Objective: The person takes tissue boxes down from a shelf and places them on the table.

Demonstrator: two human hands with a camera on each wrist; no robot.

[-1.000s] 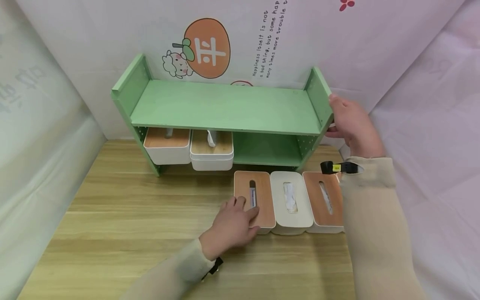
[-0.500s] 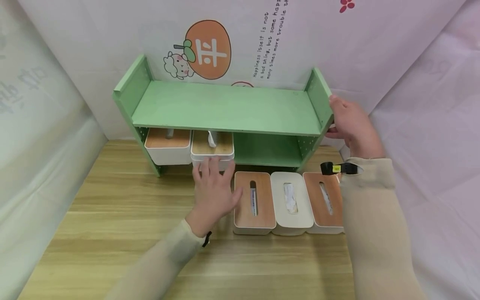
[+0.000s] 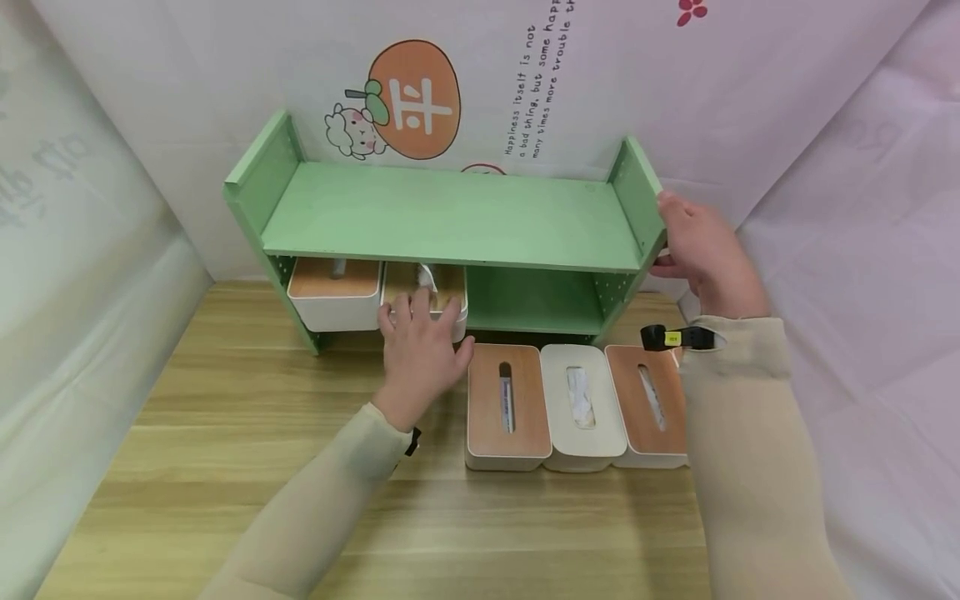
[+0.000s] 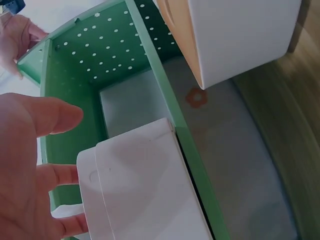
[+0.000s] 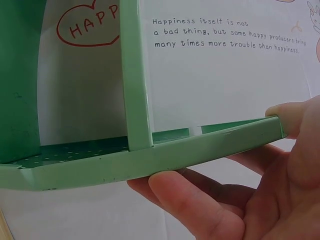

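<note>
Inside the lower level of a green shelf sits a white tissue box with a light wooden lid and a tissue poking out. My left hand lays its fingers over that box's front top edge, thumb held apart. The left wrist view shows the same white box with fingertips at its lid and the thumb off it. My right hand grips the shelf's right side panel; in the right wrist view the green panel edge lies between thumb and fingers.
Another tissue box with an orange-brown lid stands left in the shelf. On the wooden table, a wood-lidded box, an all-white box and another wood-lidded box stand in a row. Printed cloth hangs behind.
My left hand has left the wood-lidded box on the table, moved up and left, and come onto the light-lidded box in the shelf. The right hand stays on the panel.
</note>
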